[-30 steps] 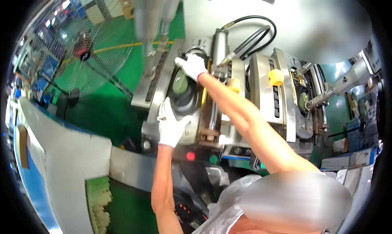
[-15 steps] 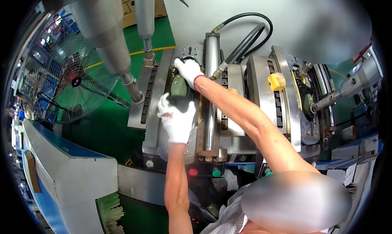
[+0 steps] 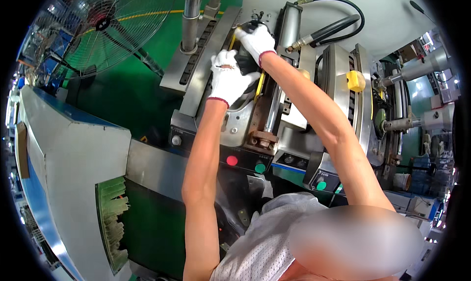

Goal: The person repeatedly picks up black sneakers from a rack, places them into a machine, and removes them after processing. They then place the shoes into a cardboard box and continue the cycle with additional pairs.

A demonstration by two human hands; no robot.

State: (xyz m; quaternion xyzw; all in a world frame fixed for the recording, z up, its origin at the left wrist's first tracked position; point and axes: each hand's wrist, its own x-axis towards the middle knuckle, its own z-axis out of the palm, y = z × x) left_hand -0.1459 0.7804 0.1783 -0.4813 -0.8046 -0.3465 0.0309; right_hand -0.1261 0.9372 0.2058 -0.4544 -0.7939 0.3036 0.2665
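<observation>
My left hand (image 3: pixel 231 80), in a white knit glove with a dark red cuff, lies at the near left side of a dark rounded piece (image 3: pixel 245 63) in the metal press bed. Its thumb stretches to the right, apart from the fingers. My right hand (image 3: pixel 257 41), gloved the same way, is over the far end of that piece. Its fingers curl down there, and what they hold is hidden. A yellow edge strip (image 3: pixel 260 87) runs along the bed. Both hands cover much of the dark piece, so its kind cannot be made out.
A hydraulic cylinder (image 3: pixel 290 28) with a black hose (image 3: pixel 338 26) stands right of my hands. Farther right is a yellow block (image 3: pixel 355 81) on a second metal bed. Red (image 3: pixel 232 160) and green (image 3: pixel 260 168) buttons line the near panel. A caged fan (image 3: pixel 103 23) stands left.
The view has shifted, so the machine sits higher and farther right. My left hand has moved farther in along the bed, close to my right hand. The olive-green part between them no longer shows.
</observation>
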